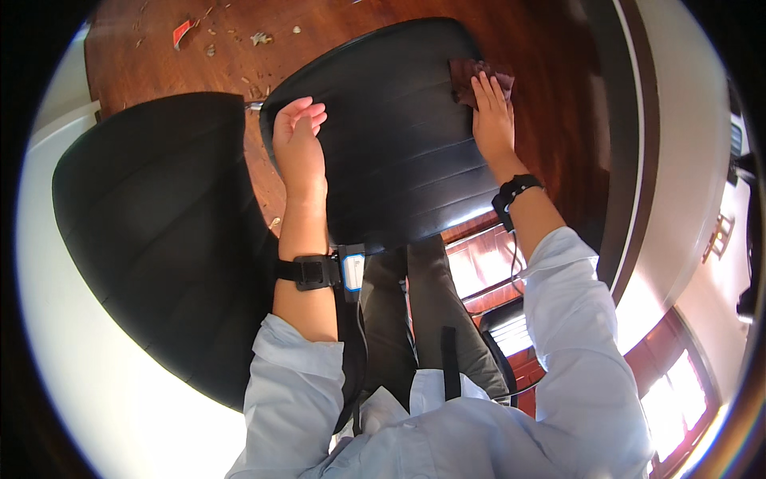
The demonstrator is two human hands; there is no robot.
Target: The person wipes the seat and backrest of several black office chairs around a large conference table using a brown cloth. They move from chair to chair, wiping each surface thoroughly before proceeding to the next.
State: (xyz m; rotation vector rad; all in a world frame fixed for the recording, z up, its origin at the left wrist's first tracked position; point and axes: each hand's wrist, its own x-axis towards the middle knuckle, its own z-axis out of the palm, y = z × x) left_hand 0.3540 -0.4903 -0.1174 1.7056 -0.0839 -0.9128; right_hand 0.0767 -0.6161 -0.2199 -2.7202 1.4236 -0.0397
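A black padded chair seat (383,138) with stitched seams lies before me. At its far right edge my right hand (494,120) rests, fingers extended, on a dark maroon cloth (465,78); part of the cloth hangs past the seat's edge. Whether the fingers grip the cloth or only press on it is hard to tell. My left hand (301,141) is over the seat's left edge, fingers loosely curled and apart, with nothing seen in it. Both forearms wear black straps, the left one with a small white and blue device (353,272).
Left of the seat stands a black padded chair back (173,239). On the brown wooden floor (335,27) beyond lie a red scrap (181,34) and several small bits of debris (261,39). A pale wall (676,149) curves along the right. A cable hangs by my right arm.
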